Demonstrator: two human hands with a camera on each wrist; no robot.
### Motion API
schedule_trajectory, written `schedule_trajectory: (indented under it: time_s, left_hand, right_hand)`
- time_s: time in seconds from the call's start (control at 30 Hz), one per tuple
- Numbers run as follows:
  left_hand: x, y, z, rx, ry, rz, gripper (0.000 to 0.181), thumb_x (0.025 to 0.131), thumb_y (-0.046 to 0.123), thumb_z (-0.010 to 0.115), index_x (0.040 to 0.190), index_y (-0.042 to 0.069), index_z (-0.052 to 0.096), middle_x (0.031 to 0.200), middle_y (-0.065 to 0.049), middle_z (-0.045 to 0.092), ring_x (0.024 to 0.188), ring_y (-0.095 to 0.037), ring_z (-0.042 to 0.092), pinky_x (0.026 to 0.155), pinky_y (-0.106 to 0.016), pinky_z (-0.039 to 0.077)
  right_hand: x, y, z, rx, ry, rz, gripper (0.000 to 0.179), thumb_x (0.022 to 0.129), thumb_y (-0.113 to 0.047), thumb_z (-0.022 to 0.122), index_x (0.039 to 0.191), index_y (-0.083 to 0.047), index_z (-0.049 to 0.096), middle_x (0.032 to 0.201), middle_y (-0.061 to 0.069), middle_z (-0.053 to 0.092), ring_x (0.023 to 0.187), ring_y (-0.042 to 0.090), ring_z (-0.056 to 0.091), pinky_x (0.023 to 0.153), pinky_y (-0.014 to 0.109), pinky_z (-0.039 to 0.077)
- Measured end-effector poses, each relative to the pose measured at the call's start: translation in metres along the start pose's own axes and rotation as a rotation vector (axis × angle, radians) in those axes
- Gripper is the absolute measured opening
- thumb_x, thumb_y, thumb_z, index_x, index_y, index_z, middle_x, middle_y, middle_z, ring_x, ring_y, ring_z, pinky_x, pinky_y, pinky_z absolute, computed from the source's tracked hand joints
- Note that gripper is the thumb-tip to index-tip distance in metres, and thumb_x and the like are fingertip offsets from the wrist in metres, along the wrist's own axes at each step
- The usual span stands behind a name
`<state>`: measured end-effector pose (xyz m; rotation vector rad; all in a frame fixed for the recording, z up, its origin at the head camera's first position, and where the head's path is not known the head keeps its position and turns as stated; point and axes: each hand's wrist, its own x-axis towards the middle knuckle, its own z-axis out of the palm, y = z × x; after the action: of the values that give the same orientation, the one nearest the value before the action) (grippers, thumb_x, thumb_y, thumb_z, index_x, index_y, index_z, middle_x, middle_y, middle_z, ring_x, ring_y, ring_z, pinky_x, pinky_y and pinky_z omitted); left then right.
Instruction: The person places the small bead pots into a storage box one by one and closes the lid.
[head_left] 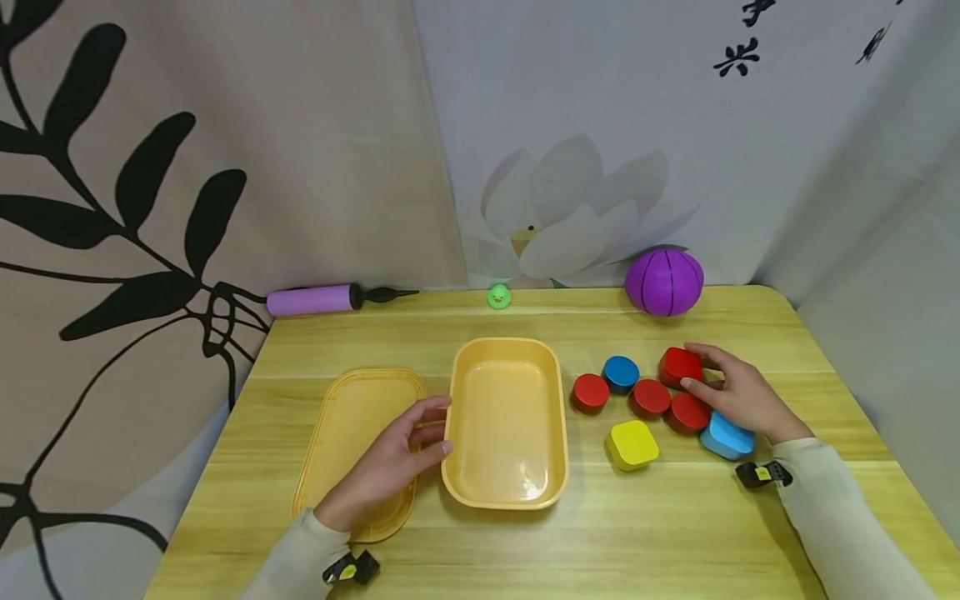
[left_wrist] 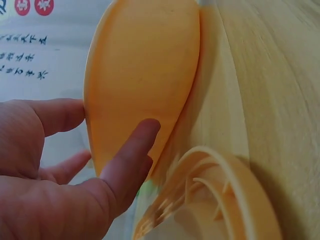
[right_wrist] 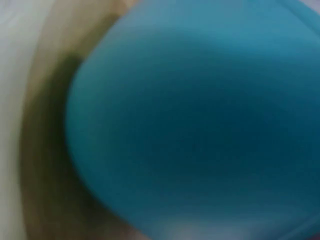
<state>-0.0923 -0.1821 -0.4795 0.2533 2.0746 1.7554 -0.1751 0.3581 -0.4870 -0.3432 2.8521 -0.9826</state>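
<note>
A pale orange plastic box [head_left: 506, 496] stands on the table in the head view. At its left wall is my left hand [head_left: 390, 462], fingers loosely extended, fingertips right at the rim. The left wrist view shows that hand [left_wrist: 65, 165] beside the box's side [left_wrist: 145, 65], thumb apart from the other fingers. My right hand [head_left: 746, 398] pinches a red rounded-square block [head_left: 681, 367] between thumb and fingers. Under that wrist lies a light blue block [head_left: 727, 437]; its blue surface [right_wrist: 195, 125] fills most of the blurred right wrist view, where the hand is hidden.
The matching lid [head_left: 360, 417] lies left of the box. Right of it are red round blocks [head_left: 590, 393], a blue round block [head_left: 621, 374] and a yellow block [head_left: 632, 445]. Along the back sit a purple pump [head_left: 311, 301], a green duck [head_left: 498, 297] and a purple ball [head_left: 664, 282].
</note>
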Motion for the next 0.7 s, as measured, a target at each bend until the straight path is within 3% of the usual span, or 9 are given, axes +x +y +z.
schedule_trajectory:
  time_s: [0.3,0.5,0.7]
  left_hand:
    - [0.002,-0.002,0.003,-0.095,-0.090,-0.033,0.067,0.107,0.016,0.064,0.167,0.015,0.032,0.168,-0.020,0.034,0.148,-0.044,0.046,0.099,-0.037,0.060]
    - [0.002,-0.004,0.003,-0.105,-0.083,-0.050,0.067,0.107,0.016,0.064,0.167,0.017,0.032,0.167,-0.020,0.034,0.146,-0.043,0.048,0.098,-0.041,0.061]
    - [0.002,-0.003,0.003,-0.117,-0.083,-0.058,0.067,0.108,0.016,0.063,0.166,0.018,0.031,0.166,-0.019,0.034,0.143,-0.041,0.051,0.096,-0.042,0.061]
  right_hand:
    - [-0.002,0.001,0.000,-0.001,0.021,0.006,0.067,0.105,-0.029,0.068,0.158,0.002,0.041,0.154,0.033,0.048,0.131,0.057,0.055,0.099,0.067,0.053]
    - [-0.004,-0.007,-0.006,0.004,0.051,-0.010,0.065,0.105,-0.028,0.069,0.157,0.002,0.043,0.152,0.032,0.050,0.127,0.058,0.059,0.096,0.064,0.055]
    - [-0.003,-0.030,-0.014,0.035,0.061,-0.031,0.067,0.103,-0.030,0.071,0.157,0.000,0.044,0.153,0.030,0.050,0.126,0.057,0.060,0.094,0.058,0.057]
